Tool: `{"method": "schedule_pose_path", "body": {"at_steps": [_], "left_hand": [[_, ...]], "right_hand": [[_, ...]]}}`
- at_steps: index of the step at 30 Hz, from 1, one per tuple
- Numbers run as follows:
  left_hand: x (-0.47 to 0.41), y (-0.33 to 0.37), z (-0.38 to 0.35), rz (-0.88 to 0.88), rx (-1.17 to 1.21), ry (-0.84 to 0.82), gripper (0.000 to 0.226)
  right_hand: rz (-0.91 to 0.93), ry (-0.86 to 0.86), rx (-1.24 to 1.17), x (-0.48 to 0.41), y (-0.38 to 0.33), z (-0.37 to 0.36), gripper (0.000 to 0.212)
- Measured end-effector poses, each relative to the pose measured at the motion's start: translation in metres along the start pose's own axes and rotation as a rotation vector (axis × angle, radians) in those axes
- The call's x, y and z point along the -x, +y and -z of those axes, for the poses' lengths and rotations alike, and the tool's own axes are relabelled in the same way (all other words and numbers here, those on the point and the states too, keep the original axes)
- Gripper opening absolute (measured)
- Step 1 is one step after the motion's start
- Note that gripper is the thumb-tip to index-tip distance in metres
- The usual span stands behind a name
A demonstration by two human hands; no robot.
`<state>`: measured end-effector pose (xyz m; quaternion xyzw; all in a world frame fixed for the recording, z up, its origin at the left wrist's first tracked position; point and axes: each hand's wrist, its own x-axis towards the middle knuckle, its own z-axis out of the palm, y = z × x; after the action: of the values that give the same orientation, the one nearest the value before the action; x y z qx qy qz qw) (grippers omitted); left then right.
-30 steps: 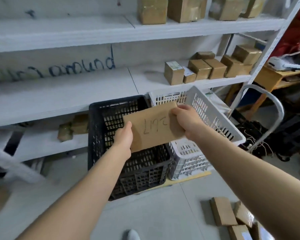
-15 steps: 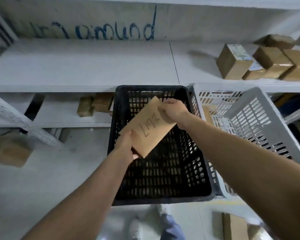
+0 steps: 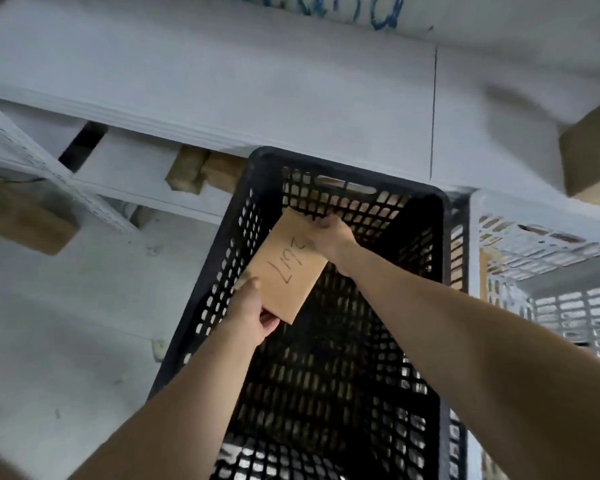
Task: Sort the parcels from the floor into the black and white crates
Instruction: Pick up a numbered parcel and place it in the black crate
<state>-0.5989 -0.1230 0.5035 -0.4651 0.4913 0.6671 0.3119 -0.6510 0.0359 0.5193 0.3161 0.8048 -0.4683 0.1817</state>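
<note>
Both hands hold a flat brown parcel (image 3: 284,270) with dark handwriting on its face, tilted inside the open top of the black crate (image 3: 444,258), toward its far left corner. The left hand (image 3: 250,311) pinches the parcel's near corner with the thumb on top and fingers beneath, while the right hand (image 3: 329,235) grips its far corner close to the crate's far wall. The white crate (image 3: 478,216) stands against the black crate's right side, and both sit on the floor (image 3: 84,323) at the front edge of a white shelf (image 3: 257,98).
</note>
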Motion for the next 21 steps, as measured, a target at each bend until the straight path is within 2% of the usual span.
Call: {"method": "schedule_pose_path", "body": {"at_steps": [4, 9, 13, 17, 21], "left_hand": [[-0.023, -0.002, -0.007, 0.011, 0.044, 0.044, 0.021], [-0.043, -0.001, -0.013, 0.012, 0.091, 0.008, 0.037], [-0.053, 0.001, -0.022, 0.022, 0.178, -0.036, 0.054], [-0.059, 0.001, -0.024, 0.028, 0.219, -0.071, 0.053], [-0.056, 0.004, -0.022, 0.037, 0.125, -0.043, 0.053]], "right_hand": [[-0.024, -0.075, 0.069, -0.029, 0.005, -0.012, 0.061], [0.034, -0.106, 0.105, -0.051, 0.012, -0.023, 0.067], [0.001, -0.076, -0.042, -0.056, 0.018, -0.032, 0.070], [0.002, -0.067, -0.130, -0.057, 0.023, -0.034, 0.063], [0.006, -0.042, -0.152, -0.048, 0.019, -0.025, 0.048]]}}
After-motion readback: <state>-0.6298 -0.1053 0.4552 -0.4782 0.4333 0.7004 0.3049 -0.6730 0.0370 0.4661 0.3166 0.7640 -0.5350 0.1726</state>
